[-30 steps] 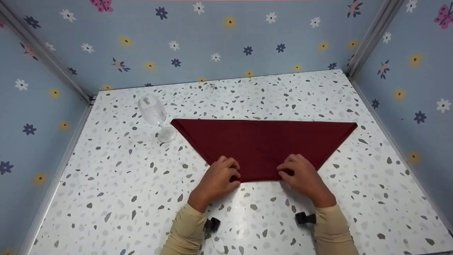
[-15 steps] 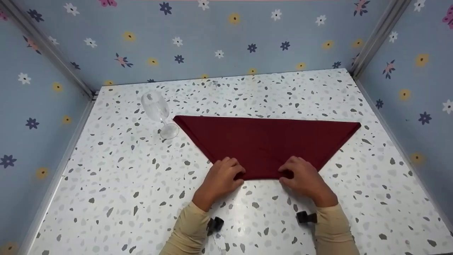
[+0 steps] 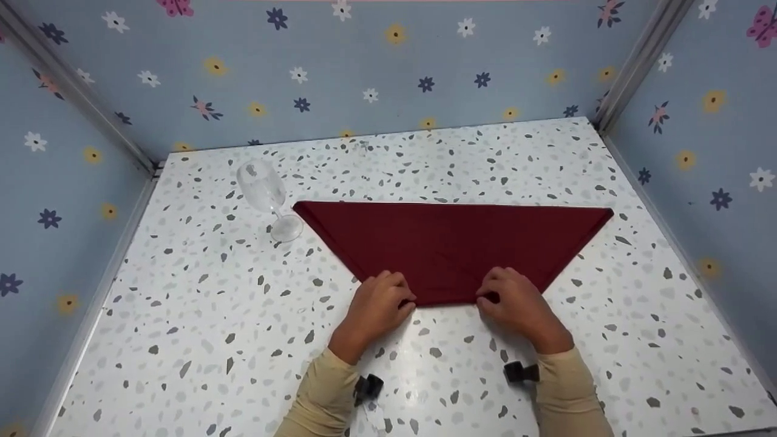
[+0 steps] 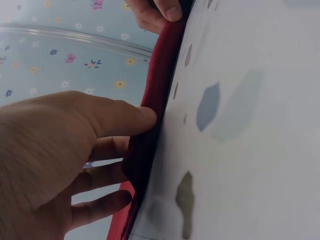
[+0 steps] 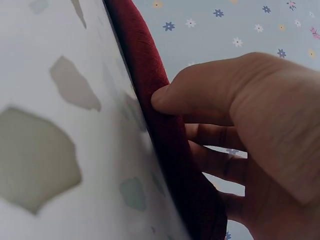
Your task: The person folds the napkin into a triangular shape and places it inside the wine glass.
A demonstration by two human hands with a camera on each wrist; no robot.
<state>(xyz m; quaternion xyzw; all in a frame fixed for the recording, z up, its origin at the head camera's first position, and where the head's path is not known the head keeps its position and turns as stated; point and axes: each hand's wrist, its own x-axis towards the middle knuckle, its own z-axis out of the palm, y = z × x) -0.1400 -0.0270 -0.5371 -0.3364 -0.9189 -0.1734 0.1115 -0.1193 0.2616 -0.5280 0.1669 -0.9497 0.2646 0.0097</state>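
Observation:
A dark red cloth napkin (image 3: 449,249) lies folded into a trapezoid, its long side at the back and its short side towards me. My left hand (image 3: 374,312) pinches the left end of that near edge, thumb in front and fingers over the top. At the right end, my right hand (image 3: 519,306) holds the same edge between thumb and curled fingers. In both wrist views the edge looks like a thick, rounded fold (image 4: 162,65), with the thumbs pressed against it. The napkin's near corners are partly hidden under the hands.
A clear stemmed glass (image 3: 262,187) stands left of the napkin's far left corner. The white speckled tabletop (image 3: 200,315) is bounded by blue flowered panels (image 3: 364,67) at the back and both sides.
The napkin's near edge has shifted slightly away from me, both hands moving with it. My left hand has slid a little to the right. The view has wobbled slightly.

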